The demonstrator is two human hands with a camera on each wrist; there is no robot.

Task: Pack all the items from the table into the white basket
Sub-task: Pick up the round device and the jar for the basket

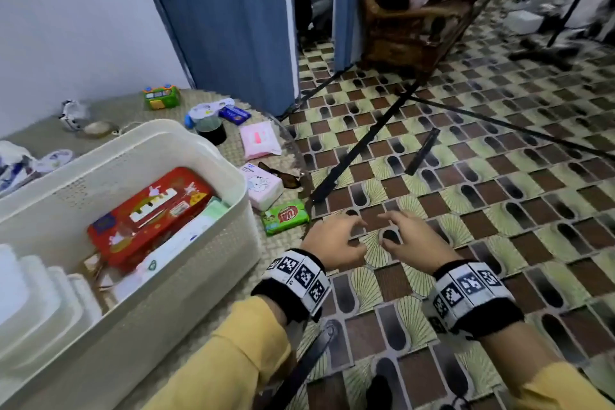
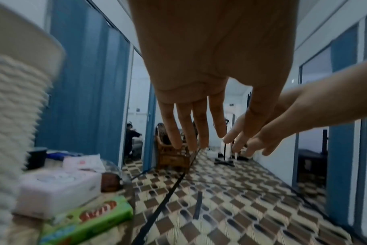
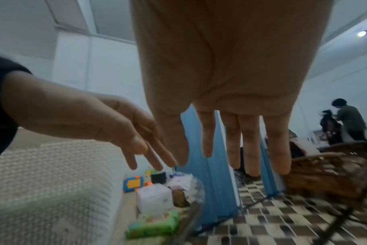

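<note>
The white basket [image 1: 199, 140] stands on the round table and holds a red tin [image 1: 149, 213], white tubs and packets. Beside its right wall lie a green soap packet [image 1: 285, 217], a pink tissue box [image 1: 264, 186], brown sunglasses [image 1: 283, 175] and a flat pink pack [image 1: 259, 139]. My left hand [image 1: 336, 238] and right hand [image 1: 407, 238] hover side by side just past the table's right edge, above the floor. Both are empty, with fingers loosely spread. In the wrist views the fingers [image 2: 191, 131] [image 3: 247, 145] hang straight, with the green packet [image 2: 90, 220] [image 3: 155, 223] low and to the left.
Farther back on the table lie a dark cup [image 1: 210, 130], a blue box [image 1: 234, 114], a green toy [image 1: 162, 97] and small white items [image 1: 71, 115]. Black tripod legs [image 1: 359, 146] cross the patterned floor. A wicker chair [image 1: 416, 10] and blue folding doors [image 1: 226, 20] stand behind.
</note>
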